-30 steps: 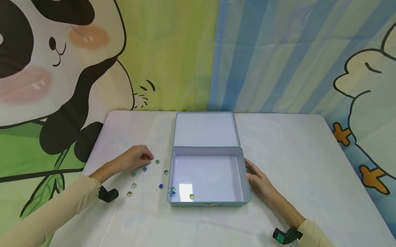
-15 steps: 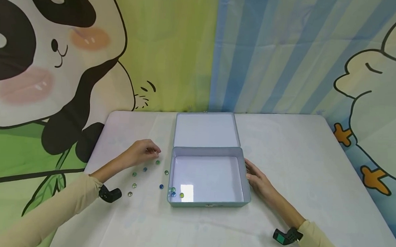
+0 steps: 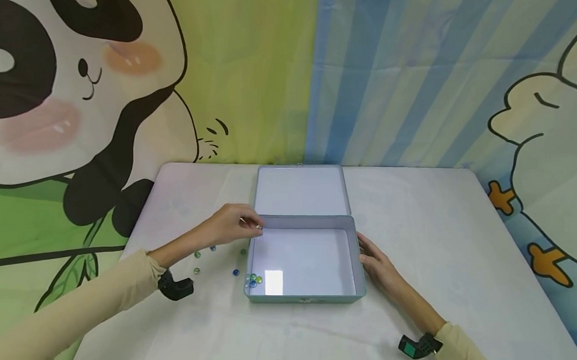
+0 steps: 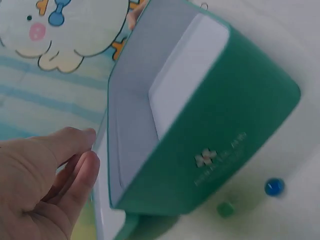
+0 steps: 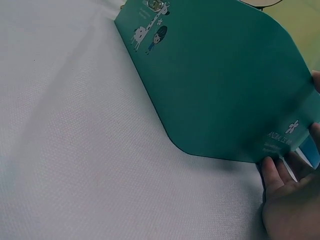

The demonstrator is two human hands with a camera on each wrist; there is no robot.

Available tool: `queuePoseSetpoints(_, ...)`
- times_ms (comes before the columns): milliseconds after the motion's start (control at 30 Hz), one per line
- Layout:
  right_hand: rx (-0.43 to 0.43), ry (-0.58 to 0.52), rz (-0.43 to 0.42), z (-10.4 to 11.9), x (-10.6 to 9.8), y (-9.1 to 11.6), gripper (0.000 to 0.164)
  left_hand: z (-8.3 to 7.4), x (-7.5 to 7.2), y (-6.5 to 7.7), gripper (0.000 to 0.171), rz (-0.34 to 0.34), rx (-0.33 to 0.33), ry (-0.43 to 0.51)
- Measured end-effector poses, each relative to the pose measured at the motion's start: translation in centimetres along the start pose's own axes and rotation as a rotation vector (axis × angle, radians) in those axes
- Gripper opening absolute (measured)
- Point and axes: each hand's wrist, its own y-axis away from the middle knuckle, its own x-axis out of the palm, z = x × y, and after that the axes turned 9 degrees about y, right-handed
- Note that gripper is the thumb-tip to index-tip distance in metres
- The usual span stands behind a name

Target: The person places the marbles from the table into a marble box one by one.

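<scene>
A green tin box (image 3: 307,297) stands on the table with its lid laid back. My left hand (image 3: 230,223) is above its back left corner, pinching a small clear marble (image 3: 259,227) between thumb and fingertips. In the left wrist view the same hand (image 4: 50,175) is beside the box's rim, and the marble is hidden by the fingers. A few marbles, among them a yellow-green one (image 3: 259,279), lie together in the box's front left corner. My right hand (image 3: 379,262) touches the box's right side wall with extended fingers, seen in the right wrist view against the green wall (image 5: 215,90).
Left of the box, several loose marbles lie on the white cloth, including a dark blue one (image 3: 236,272) and a green one (image 3: 197,271). The lid (image 3: 302,190) lies flat behind the box. Printed curtains (image 3: 254,71) hang past the table's back edge.
My left hand has lifted a clear marble off the cloth and carried it right to the box. Inside, the yellow-green marble has rolled left to the others. My right hand has stayed put.
</scene>
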Motion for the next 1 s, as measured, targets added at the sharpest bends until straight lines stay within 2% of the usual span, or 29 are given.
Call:
queuePoseSetpoints(233, -0.004, 0.007, -0.01, -0.1, -0.2, -0.2, 0.069, -2.0, 2.2, -2.8, 0.014, 0.116, 0.114, -0.005)
queuePoseSetpoints(333, -0.004, 0.008, -0.014, 0.0, -0.2, -0.2, 0.07, -2.5, 3.7, -4.1, 0.014, 0.209, 0.137, -0.038)
queuePoseSetpoints(400, -0.006, 0.008, -0.013, 0.0, -0.2, -0.1, 0.07, -2.9, 5.0, -4.8, 0.014, 0.294, 0.125, -0.051)
queuePoseSetpoints(500, 0.0, 0.006, -0.008, 0.1, -0.1, 0.0, 0.07, -3.6, 7.0, -5.9, 0.015, 0.41, 0.071, -0.064)
queuePoseSetpoints(600, 0.001, -0.002, -0.003, 0.1, 0.0, 0.1, 0.071, -4.2, 8.8, -7.4, 0.014, 0.477, 0.024, -0.063)
queuePoseSetpoints(767, 0.006, -0.004, 0.007, 0.1, 0.2, -0.1, 0.07, -4.5, 11.2, -10.1, 0.012, 0.52, 0.029, -0.076)
queuePoseSetpoints(1000, 0.001, -0.001, 0.015, 0.1, 0.0, 0.0, 0.069, -3.1, 14.6, -12.0, 0.008, 0.487, 0.085, -0.146)
